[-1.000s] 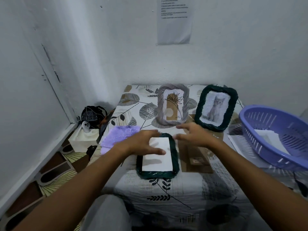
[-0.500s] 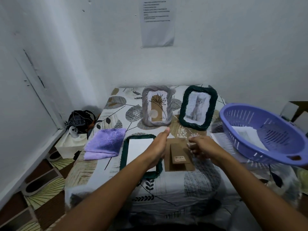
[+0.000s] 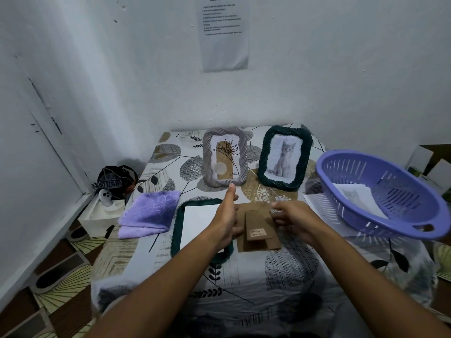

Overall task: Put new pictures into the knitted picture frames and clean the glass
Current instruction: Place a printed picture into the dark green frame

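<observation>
- Three knitted frames are seen on a table (image 3: 244, 284) covered by a leaf-patterned cloth, which fills the centre and lower part of the picture.
- White walls are seen behind and to the left of the table, and patterned floor tiles (image 3: 61, 276) at lower left.
- A grey frame (image 3: 225, 156) with a plant drawing and a dark green frame with a cat picture (image 3: 284, 157) are stood upright at the back of the table, side by side.
- A third dark green frame (image 3: 179, 228) is laid flat near the centre, with a white sheet (image 3: 197, 223) showing inside it.
- A brown backing board (image 3: 258, 230) is laid just right of the flat frame; a small label is seen on its stand, too blurred to be read.
- The left hand (image 3: 225, 220) is held edge-up between the flat frame and the board, thumb raised, fingers at the board's left edge.
- The right hand (image 3: 291, 218) is curled at the board's right edge; whether it is gripped cannot be told.
- A folded purple cloth (image 3: 151, 213) is laid left of the flat frame.
- A purple basket (image 3: 380, 191) holding pale cat prints (image 3: 356, 195) is placed at right.
- A printed notice (image 3: 223, 32) is fixed to the wall at top centre; its lines are too small to be read.
- A dark bag (image 3: 113, 180) and a white box (image 3: 97, 213) are seen on the floor at left.
</observation>
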`<state>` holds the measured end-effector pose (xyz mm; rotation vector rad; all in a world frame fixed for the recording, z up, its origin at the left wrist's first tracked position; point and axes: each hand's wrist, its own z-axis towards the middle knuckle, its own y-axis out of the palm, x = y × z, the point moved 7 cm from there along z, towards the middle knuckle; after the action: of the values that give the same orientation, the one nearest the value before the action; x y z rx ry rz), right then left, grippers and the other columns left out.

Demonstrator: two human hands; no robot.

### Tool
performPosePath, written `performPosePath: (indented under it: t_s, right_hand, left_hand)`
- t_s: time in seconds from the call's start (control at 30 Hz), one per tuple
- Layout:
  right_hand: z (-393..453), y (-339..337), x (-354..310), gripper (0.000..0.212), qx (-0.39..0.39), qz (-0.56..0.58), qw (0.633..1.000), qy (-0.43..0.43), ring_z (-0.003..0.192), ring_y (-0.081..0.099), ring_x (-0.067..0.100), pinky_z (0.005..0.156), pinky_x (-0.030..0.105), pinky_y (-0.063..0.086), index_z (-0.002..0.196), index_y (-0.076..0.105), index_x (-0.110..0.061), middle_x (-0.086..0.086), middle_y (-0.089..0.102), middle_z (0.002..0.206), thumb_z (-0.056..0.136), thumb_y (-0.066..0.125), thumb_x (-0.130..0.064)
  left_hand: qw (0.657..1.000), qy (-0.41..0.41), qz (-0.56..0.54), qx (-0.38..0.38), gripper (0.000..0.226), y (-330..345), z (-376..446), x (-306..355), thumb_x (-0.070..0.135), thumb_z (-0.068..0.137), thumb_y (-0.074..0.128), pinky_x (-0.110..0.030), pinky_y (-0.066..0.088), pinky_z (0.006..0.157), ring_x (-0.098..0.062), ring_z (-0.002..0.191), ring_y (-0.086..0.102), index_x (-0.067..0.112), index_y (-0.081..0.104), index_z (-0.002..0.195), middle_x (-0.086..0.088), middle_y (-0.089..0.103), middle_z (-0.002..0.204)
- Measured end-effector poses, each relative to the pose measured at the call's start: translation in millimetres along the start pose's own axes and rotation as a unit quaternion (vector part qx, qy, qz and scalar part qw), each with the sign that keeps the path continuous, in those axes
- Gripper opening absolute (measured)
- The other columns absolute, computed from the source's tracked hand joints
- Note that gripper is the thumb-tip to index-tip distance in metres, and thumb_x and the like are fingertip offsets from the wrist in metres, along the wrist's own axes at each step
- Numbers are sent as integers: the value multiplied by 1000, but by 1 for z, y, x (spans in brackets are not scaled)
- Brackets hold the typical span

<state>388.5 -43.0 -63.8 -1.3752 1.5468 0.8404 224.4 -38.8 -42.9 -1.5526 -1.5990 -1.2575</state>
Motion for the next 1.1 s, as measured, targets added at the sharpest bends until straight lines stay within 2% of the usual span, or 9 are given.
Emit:
performPosePath:
  t_s: [0.17,0.27,0.43,0.53,0.63,0.73,0.87,1.0,1.1]
  right_hand:
    - [4,-8,1,42,20,69,997,-5,83,63,33,67,38,52,114,57,-5,20,64,100,79,56,18]
    - [3,-7,-2,44,2,47,999,-2,86,65,34,61,37,53,117,60,-2,22,65,106,77,59,18]
    - [-7,-8,-8,43,-41,-49,998,-1,85,67,31,61,37,55,115,61,-10,17,67,100,81,58,15]
    - [-4,-10,-9,46,-34,-34,999,-3,83,67,32,65,40,57,120,60,-6,20,66,102,79,59,16]
    - [-2,-7,-14,47,-28,1,1000,-7,78,65,32,63,40,56,122,59,-5,21,65,101,80,58,16]
    - [-2,11,-19,47,-54,37,998,-8,71,63,29,57,36,52,118,61,-12,21,64,99,81,54,17]
    - [-2,47,-14,38,-99,35,994,14,77,61,25,61,33,52,112,65,-9,17,65,99,85,51,13]
    - [-7,84,-5,35,-136,42,989,35,77,61,22,56,30,51,110,65,-3,14,65,94,85,48,16]
    - [-8,104,1,34,-149,45,986,50,75,61,21,51,27,50,110,65,-2,14,65,90,85,49,16]
  left_hand:
    - [999,-4,-29,-15,59,0,1,-1,56,97,32,-35,48,62,-20,90,57,15,38,139,-14,49,130]
    - [999,-10,-34,-19,61,1,3,-3,57,96,32,-36,48,67,-21,92,57,14,39,138,-15,49,133]
    - [999,-6,-13,-35,53,2,2,-2,55,97,34,-39,52,72,-20,91,58,15,43,132,-6,53,111]
    - [992,48,107,-42,36,-8,2,11,42,98,44,-40,55,80,-17,95,56,19,46,125,-5,51,120]
    - [953,161,257,-16,35,-35,-1,34,29,94,58,-41,53,92,-15,106,57,18,51,126,-5,57,126]
    - [881,263,394,11,36,-70,-12,48,26,90,63,-25,46,92,-7,110,56,18,57,125,3,62,122]
    - [765,286,576,-23,55,-117,-23,36,50,79,59,-23,41,96,-11,116,54,17,61,123,1,61,126]
    - [689,264,672,-68,70,-146,-32,17,60,82,61,-31,20,114,-10,144,17,21,50,139,5,39,150]
    - [669,255,693,-87,77,-157,-32,12,69,81,54,-44,9,120,-8,145,-5,29,40,145,12,23,156]
